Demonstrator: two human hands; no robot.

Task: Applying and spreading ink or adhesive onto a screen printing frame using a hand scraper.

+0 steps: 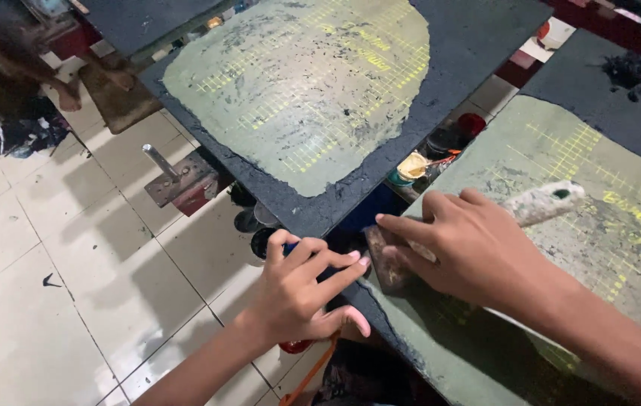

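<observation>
The left hand [305, 289] sits nearest the camera, fingers curled around a small dark thing at the near corner of the right board [561, 248] — what it pinches is mostly hidden by the fingers, so I cannot tell what it is. Its fingertips point right, toward the scraper [542, 203], and almost touch the scraper's blade end.

Just beyond, the right hand [471, 248] lies palm down over the scraper, fingers pressed together and wrapped over the handle near the blade. The scraper rests on the right board's grey-green coated patch, close to the board's near-left edge. Its long axis runs from lower left to upper right: the worn blade end at the board's corner, the paint-crusted handle end sticking out past the knuckles, away from the person. So the tool lies under the right hand and just to the right of the left hand — the right hand has it, the left is only beside it.

Farther off, in the gap between the boards, small paint pots [425, 162] stand low down. Beyond them lies the far board [298, 83], with tile floor [57, 286] to its left.
</observation>
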